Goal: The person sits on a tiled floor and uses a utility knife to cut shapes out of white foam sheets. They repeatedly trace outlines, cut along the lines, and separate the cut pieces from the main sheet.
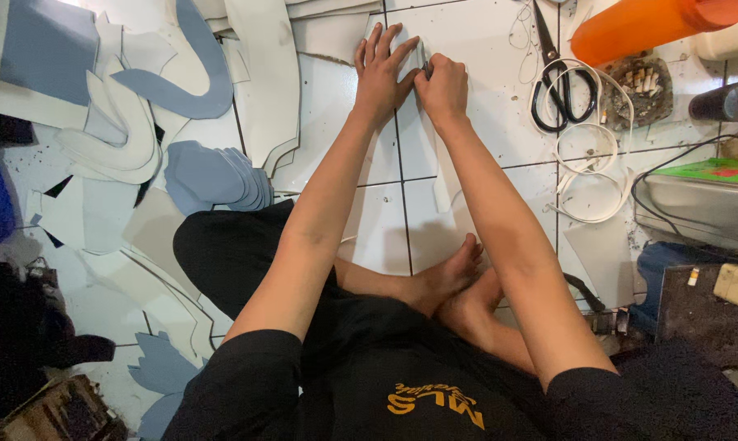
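left hand [381, 77] flat, fingers spread, pressing white strip [422, 57] onto tiled floor [475, 122] | right hand [442, 86] fingers clenched, pinching strip's top end | hands touching | black scissors [558, 86] near, right | blue cutouts [214, 175] well left

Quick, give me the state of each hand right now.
Left hand: open, fingers spread flat, pressing the white sheet to the tiled floor.
Right hand: closed in a fist around a small tool; the tool's kind cannot be told.

Bright even overhead light; soft shadows, sharp centre, edges stretched.
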